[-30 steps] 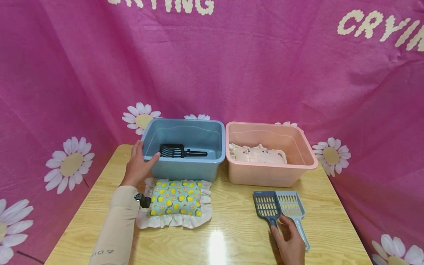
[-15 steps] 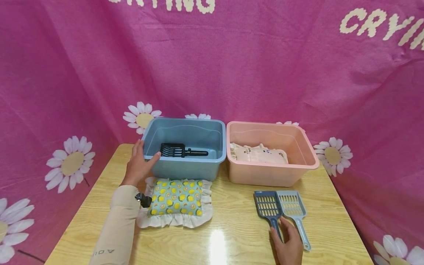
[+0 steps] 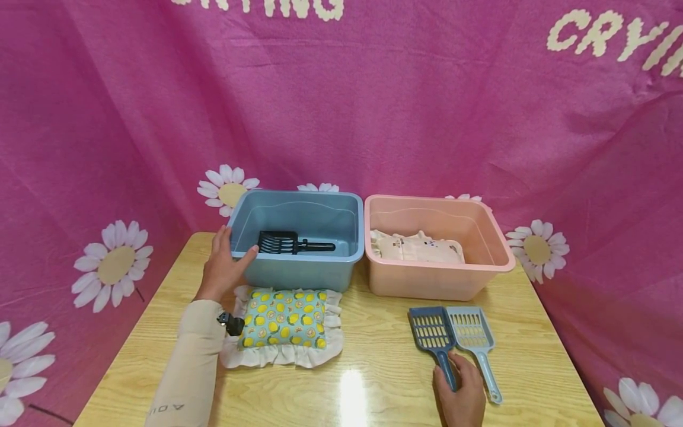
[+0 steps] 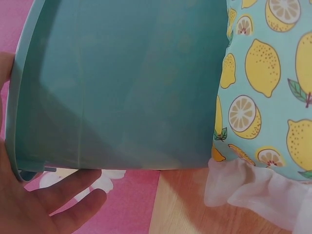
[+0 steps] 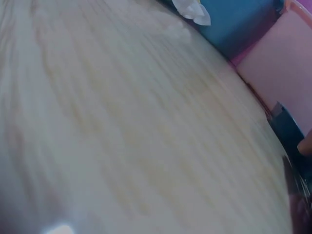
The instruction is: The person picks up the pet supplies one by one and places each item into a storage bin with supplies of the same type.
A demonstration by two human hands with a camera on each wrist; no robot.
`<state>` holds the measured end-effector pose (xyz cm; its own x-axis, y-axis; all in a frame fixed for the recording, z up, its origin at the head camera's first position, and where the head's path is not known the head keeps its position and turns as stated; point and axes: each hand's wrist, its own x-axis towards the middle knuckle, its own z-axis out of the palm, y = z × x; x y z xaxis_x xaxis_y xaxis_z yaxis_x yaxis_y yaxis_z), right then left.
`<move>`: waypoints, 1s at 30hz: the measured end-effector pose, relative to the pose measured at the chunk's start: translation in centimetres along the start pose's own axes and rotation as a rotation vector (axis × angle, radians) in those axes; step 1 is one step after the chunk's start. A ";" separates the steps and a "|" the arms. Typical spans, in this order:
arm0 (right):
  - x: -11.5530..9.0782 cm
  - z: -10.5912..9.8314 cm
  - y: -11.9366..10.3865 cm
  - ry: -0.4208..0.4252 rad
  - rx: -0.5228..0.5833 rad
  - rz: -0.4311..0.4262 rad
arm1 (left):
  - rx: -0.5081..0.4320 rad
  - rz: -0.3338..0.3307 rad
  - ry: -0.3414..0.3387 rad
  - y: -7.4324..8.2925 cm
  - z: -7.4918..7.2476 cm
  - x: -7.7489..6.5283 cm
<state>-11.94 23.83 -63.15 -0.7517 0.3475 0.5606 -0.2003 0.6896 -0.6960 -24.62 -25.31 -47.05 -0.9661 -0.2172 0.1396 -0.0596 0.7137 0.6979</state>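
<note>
My left hand (image 3: pixel 223 268) grips the front left corner of the blue bin (image 3: pixel 299 274), thumb over the rim and other fingers along its outer side. A black litter scoop (image 3: pixel 288 243) lies inside that bin. My right hand (image 3: pixel 462 388) holds the handle of a dark blue litter scoop (image 3: pixel 432 330) between thumb and index finger. Its slotted head is toward the bins. Right beside it lies a light blue-grey litter scoop (image 3: pixel 471 327). In the right wrist view only a fingertip (image 5: pixel 306 145) and an edge of the dark scoop (image 5: pixel 286 127) show.
A pink bin (image 3: pixel 427 281) stands right of the blue one, with a cream frilled pillow (image 3: pixel 418 249) inside. A lemon-print pillow (image 3: pixel 283 319) with white ruffles lies before the blue bin on the wooden table (image 3: pixel 384 356). A magenta curtain (image 3: pixel 341 107) hangs around the table.
My right hand has drawn slightly toward the table's front edge, and more of the dark scoop's handle shows. The left hand stays at the blue bin's corner.
</note>
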 end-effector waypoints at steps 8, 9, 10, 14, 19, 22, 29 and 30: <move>0.0 0.0 -0.2 -0.018 -0.068 0.077 | 0.002 -0.002 0.002 0.0 0.0 -0.1; 0.0 0.0 -0.3 -0.019 -0.077 0.085 | 0.002 -0.004 0.001 0.0 0.0 -0.1; 0.0 0.0 -0.3 -0.017 -0.084 0.090 | 0.003 -0.006 0.001 0.1 0.0 -0.1; 0.1 0.0 -0.6 -0.017 -0.099 0.109 | 0.006 -0.008 0.001 0.2 0.0 -0.1; 0.0 0.1 -0.6 -0.007 -0.100 0.123 | 0.005 0.000 0.001 0.1 0.0 -0.2; 0.0 0.2 -0.4 0.002 -0.093 0.128 | 0.002 0.002 -0.001 0.1 0.0 -0.1; 0.1 0.2 -0.4 0.009 -0.094 0.132 | -0.001 0.003 -0.002 0.1 -0.1 -0.2; 0.1 0.2 -0.5 0.009 -0.094 0.130 | 0.000 0.003 -0.001 0.1 -0.1 -0.2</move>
<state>-12.02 23.45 -62.85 -0.7618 0.4429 0.4727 -0.0418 0.6946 -0.7182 -24.46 -25.28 -46.99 -0.9665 -0.2143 0.1412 -0.0565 0.7141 0.6977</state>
